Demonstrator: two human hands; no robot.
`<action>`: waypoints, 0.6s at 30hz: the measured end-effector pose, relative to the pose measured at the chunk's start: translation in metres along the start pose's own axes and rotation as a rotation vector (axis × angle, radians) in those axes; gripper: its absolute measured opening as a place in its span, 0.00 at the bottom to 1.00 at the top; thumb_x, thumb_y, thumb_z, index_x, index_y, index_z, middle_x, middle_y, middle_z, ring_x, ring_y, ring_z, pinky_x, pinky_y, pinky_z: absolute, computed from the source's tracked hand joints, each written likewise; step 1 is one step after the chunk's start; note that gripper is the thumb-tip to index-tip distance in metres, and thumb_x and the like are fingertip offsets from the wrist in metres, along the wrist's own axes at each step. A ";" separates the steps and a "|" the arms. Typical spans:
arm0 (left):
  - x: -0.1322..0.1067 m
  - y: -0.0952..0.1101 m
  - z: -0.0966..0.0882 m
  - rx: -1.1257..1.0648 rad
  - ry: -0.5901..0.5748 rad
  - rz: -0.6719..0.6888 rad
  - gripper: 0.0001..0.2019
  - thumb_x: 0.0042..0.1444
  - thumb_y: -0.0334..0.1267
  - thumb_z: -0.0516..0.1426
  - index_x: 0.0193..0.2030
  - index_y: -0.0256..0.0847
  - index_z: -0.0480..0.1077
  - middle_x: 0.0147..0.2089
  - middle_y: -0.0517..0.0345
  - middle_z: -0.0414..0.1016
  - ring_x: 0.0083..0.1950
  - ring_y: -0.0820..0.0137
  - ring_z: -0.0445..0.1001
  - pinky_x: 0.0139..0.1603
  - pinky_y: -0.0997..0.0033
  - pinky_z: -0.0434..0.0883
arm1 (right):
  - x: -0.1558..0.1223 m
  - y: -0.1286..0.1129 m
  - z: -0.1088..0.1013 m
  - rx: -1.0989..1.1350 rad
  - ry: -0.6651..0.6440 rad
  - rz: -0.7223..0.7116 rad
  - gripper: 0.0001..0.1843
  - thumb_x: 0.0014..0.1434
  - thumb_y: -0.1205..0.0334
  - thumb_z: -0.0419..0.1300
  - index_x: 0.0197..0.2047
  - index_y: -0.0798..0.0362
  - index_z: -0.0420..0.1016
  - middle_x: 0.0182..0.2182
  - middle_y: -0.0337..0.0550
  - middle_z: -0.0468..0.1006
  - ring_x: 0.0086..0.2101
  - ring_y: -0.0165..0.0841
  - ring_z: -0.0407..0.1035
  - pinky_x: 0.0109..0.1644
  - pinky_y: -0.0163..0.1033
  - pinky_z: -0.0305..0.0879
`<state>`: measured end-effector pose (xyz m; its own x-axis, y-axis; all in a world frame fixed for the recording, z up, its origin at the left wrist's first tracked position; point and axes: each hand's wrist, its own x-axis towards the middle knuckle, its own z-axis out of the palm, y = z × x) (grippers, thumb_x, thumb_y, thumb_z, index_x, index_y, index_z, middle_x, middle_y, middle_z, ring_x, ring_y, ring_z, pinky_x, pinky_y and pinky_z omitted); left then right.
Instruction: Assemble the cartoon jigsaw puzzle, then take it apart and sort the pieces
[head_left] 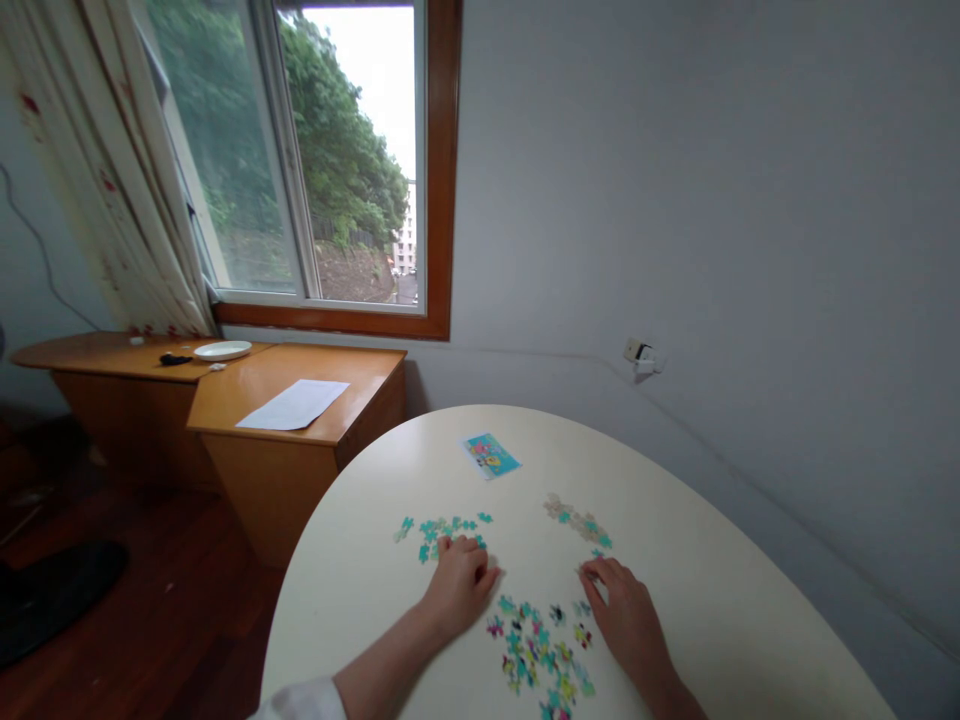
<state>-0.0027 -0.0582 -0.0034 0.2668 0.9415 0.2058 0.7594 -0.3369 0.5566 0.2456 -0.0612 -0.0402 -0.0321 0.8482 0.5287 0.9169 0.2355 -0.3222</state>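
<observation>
My left hand [459,585] rests on the white table at the near edge of a group of turquoise puzzle pieces [442,530]. Its fingers are curled down, and what lies beneath them is hidden. Across from it, my right hand [626,610] has thumb and forefinger pinched together on what looks like a small puzzle piece [582,569]. Just beyond those fingertips lies a strip of greyish puzzle pieces [576,522], some of them turquoise. Between and below my hands spreads a loose heap of multicoloured puzzle pieces [536,650].
A colourful picture card [491,455] lies toward the far end of the rounded table [352,590]. To the left stands a wooden desk [367,375] bearing a sheet of paper [295,404] and a white plate [223,350]. A wall socket with a plug [643,356] is at the right.
</observation>
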 end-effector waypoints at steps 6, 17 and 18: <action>0.001 0.000 0.000 0.001 0.001 0.000 0.14 0.54 0.35 0.52 0.19 0.37 0.59 0.28 0.57 0.69 0.37 0.70 0.65 0.44 0.63 0.52 | 0.002 -0.009 -0.008 0.081 -0.024 0.031 0.20 0.60 0.51 0.44 0.29 0.51 0.71 0.24 0.43 0.77 0.26 0.33 0.71 0.32 0.35 0.64; 0.000 0.000 -0.001 -0.004 0.000 0.004 0.14 0.54 0.35 0.51 0.19 0.37 0.58 0.29 0.56 0.69 0.37 0.69 0.64 0.44 0.62 0.52 | 0.000 -0.018 -0.007 0.278 0.032 0.150 0.26 0.56 0.39 0.45 0.32 0.49 0.76 0.27 0.44 0.81 0.27 0.37 0.74 0.33 0.38 0.69; 0.000 -0.001 -0.001 -0.003 0.002 0.011 0.14 0.55 0.35 0.50 0.19 0.37 0.59 0.29 0.56 0.69 0.37 0.69 0.64 0.44 0.62 0.52 | 0.001 -0.019 -0.007 0.336 0.038 0.153 0.25 0.55 0.39 0.48 0.33 0.49 0.76 0.29 0.45 0.81 0.30 0.38 0.75 0.36 0.39 0.71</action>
<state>-0.0034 -0.0576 -0.0034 0.2738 0.9378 0.2136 0.7546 -0.3471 0.5569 0.2312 -0.0683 -0.0287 0.1160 0.8689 0.4812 0.7282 0.2551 -0.6361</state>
